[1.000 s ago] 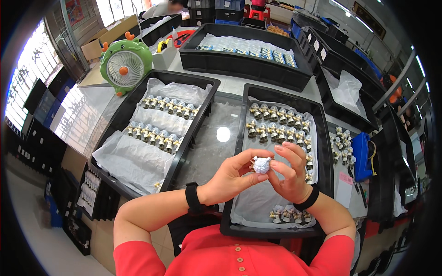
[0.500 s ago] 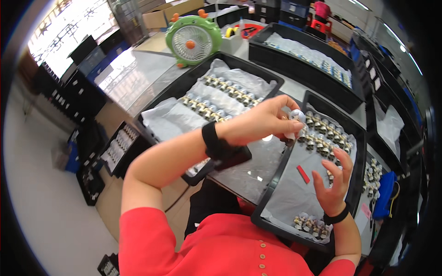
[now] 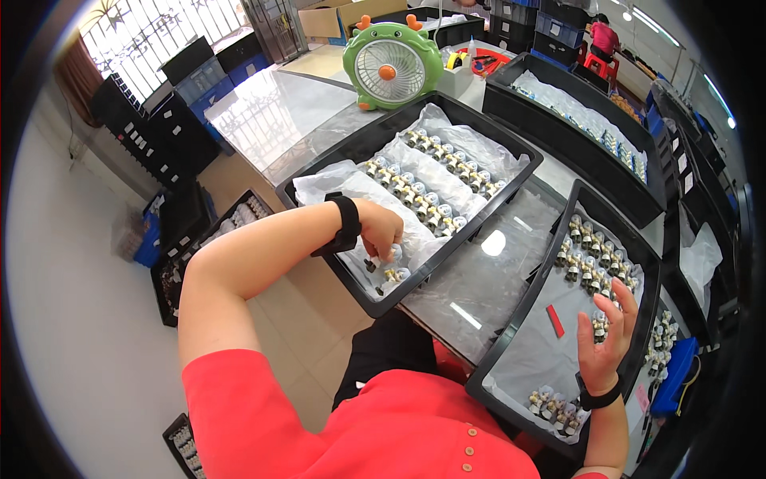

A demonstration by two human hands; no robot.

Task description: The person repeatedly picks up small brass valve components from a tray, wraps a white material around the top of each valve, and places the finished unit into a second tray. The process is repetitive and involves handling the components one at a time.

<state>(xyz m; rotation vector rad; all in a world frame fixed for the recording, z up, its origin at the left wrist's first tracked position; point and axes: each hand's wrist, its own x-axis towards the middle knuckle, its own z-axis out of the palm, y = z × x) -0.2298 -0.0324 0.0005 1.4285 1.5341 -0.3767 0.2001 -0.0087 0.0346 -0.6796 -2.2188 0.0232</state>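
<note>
- Gripping: left hand (image 3: 381,227) pinches a pale-headed figurine (image 3: 395,253) at the left tray's (image 3: 471,229) near end — contact with the liner (image 3: 331,182) is too hidden to confirm.
- Laid there: two full-looking rows (image 3: 415,195), plus another figurine (image 3: 393,276) beside the held one.
- Remaining in the right tray (image 3: 511,323): several rows (image 3: 592,254) — and a near cluster (image 3: 556,408).
- Right hand (image 3: 606,342): fingers parted, grasping nothing.

Tray liner (image 3: 435,177) — papery, crinkled, matt

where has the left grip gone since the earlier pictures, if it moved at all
Yes: leftward against the two trays, from the right tray over to the near end of the left tray, where the left grip is now.
</note>
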